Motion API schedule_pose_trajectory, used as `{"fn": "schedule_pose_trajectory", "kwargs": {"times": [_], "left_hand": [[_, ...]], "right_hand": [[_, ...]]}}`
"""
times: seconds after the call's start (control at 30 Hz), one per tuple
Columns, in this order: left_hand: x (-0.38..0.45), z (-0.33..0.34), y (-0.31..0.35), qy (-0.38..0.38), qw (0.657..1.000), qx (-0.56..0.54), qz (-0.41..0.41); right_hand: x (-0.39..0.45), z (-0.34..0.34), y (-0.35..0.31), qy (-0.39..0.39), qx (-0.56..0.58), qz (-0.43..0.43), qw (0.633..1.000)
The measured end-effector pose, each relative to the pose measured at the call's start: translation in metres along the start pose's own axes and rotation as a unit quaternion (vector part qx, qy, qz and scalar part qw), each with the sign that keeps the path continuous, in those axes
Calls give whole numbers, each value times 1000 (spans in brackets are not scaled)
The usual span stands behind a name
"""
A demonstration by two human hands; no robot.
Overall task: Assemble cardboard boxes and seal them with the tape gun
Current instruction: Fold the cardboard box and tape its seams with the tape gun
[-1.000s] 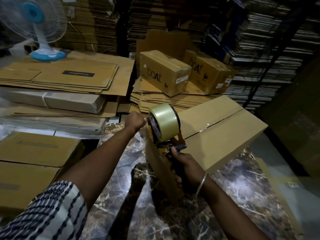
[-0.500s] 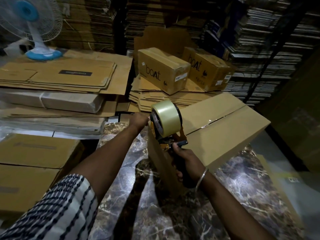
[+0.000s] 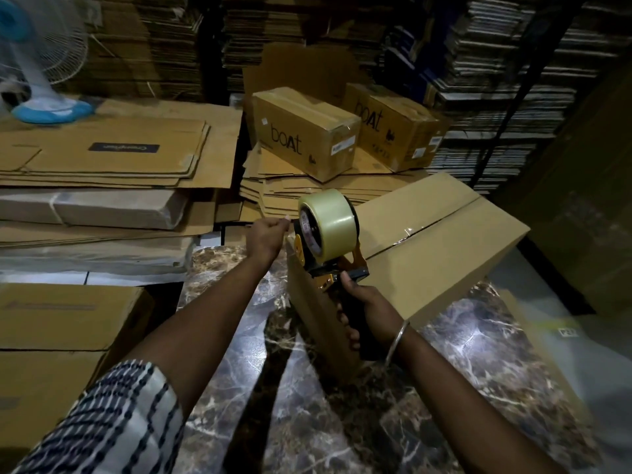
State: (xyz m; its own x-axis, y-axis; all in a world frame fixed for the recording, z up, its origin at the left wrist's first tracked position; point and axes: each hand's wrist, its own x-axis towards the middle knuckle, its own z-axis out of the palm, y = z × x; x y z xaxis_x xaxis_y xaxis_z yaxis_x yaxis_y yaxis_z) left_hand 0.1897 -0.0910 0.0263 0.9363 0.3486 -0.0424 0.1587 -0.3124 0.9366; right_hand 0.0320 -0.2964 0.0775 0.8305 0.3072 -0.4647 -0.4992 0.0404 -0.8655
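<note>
At the surface's far edge, box (image 3: 410, 254) assembled, seam untaped; right hand (image 3: 362, 309) clamps tape gun (image 3: 328, 234), left hand (image 3: 266, 234) pinches its tape end.

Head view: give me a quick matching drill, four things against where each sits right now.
Things:
1. tape gun
2. fan
3. printed box
4. plain box

Places:
A. on a stack of flat cardboard, far left
B. on the marble surface, under the tape gun
C. held by its handle in the right hand
D. on flat sheets behind the plain box

Pairs: 1-C, 2-A, 3-D, 4-B
</note>
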Motion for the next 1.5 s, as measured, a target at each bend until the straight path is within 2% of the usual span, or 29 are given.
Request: {"fn": "schedule_pose_trajectory", "kwargs": {"times": [0.07, 0.13, 0.23, 0.4, 0.6, 0.7, 1.0, 1.07, 1.13, 1.2, 1.3, 1.43, 1.5], "left_hand": [[-2, 0, -1, -25, 999, 30, 33], [-6, -2, -2, -55, 990, 108, 75], [-12, -3, -1, -64, 979, 168, 92], [-20, 1, -1, -47, 987, 135, 70], [-18, -2, 0, -67, 991, 105, 44], [-19, -1, -4, -76, 991, 92, 56], [-29, 11, -15, -26, 994, 53, 87], [-32, 20, -17, -16, 996, 30, 80], [-35, 31, -16, 7, 999, -2, 35], [-37, 39, -14, 18, 996, -81, -41], [-41, 48, -13, 2, 969, -219, -114], [-43, 59, -17, 6, 934, -331, -136], [-38, 63, -17, -4, 936, -327, -133]], "right_hand": [[0, 1, -1, 0, 2, -2, 1000], [1, 1, -1, -3, 2, -10, 1000], [1, 1, -1, -4, -4, -6, 1000], [-4, 3, -3, 4, -18, 3, 1000], [-29, -13, 5, 8, -42, -7, 999], [-44, -24, 15, 3, -34, -11, 999], [-91, -51, 45, -24, -2, -3, 1000], [-95, -53, 48, -27, 3, -3, 1000], [-95, -53, 48, -28, 7, 3, 1000], [-94, -54, 48, -26, 7, 8, 1000], [-92, -55, 52, -22, 11, 5, 1000], [-89, -54, 55, -21, 29, 9, 999], [-87, -54, 54, -21, 36, 15, 999]]}}
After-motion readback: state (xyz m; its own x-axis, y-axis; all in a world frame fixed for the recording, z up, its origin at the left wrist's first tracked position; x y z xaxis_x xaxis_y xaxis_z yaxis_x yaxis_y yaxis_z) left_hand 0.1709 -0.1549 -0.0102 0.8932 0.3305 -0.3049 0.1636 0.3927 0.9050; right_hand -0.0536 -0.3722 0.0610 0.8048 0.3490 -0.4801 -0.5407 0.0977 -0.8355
